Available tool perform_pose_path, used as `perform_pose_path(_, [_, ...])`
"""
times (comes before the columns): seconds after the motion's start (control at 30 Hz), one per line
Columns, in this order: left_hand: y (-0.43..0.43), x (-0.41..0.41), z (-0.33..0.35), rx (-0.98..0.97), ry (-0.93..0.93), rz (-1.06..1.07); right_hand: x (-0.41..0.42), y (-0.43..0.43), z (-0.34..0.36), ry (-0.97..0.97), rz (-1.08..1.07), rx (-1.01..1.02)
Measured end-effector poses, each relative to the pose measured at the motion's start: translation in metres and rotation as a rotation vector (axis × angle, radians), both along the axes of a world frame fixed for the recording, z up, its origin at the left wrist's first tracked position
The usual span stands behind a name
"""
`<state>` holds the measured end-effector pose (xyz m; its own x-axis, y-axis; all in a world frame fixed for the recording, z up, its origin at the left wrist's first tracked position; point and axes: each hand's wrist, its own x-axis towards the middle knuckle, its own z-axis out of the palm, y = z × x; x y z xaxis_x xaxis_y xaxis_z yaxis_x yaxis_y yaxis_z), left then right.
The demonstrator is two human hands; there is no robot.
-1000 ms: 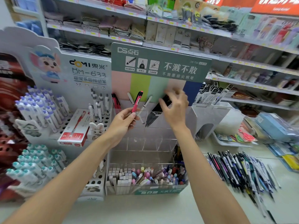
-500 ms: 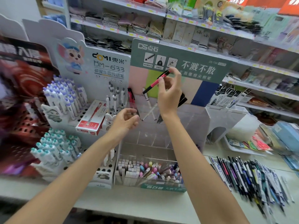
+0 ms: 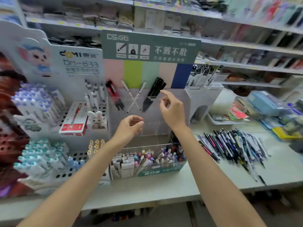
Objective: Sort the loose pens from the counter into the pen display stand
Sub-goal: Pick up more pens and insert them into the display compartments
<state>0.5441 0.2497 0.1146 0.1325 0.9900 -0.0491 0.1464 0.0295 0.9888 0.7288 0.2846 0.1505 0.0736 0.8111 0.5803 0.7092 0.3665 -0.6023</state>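
Hands (image 3: 172, 110) look empty, fingers apart; next we reach right to the loose pens (image 3: 232, 145), grabbing one by the barrel.

A stationery shop is showing here: behind the fingers (image 3: 164, 94), a branded pen display stand (image 3: 150, 49) is standing on the counter (image 3: 164, 185); price-tagged shelves (image 3: 246, 45) are running beyond, and loose pens (image 3: 232, 145) are lying heaped to their right.

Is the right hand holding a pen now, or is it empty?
Empty. The right hand hangs open in front of the clear stand, fingers loosely spread, with no pen between them.
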Motion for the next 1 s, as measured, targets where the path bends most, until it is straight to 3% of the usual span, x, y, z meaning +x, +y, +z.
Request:
perform_pose_path(0.23, [-0.014, 0.138, -0.031, -0.060, 0.071, -0.315, 0.151, -0.089, -0.078, -0.019, -0.468, -0.369])
perform_pose_path(0.53, [-0.011, 0.315, -0.087, -0.186, 0.072, -0.391, 0.334, -0.102, -0.151, -0.083, -0.587, -0.613])
perform_pose_path(0.77, [0.015, 0.407, -0.165, -0.307, 0.178, -0.090, 0.454, -0.047, -0.176, -0.193, -0.371, -0.593])
perform_pose_path(0.93, [0.006, 0.431, -0.203, -0.431, 0.634, 0.246, 0.491, -0.021, -0.191, -0.300, -0.126, -0.629])
perform_pose_path(1.0, [0.003, 0.443, -0.206, -0.571, 0.691, 0.341, 0.498, -0.009, -0.197, -0.307, -0.071, -0.601])
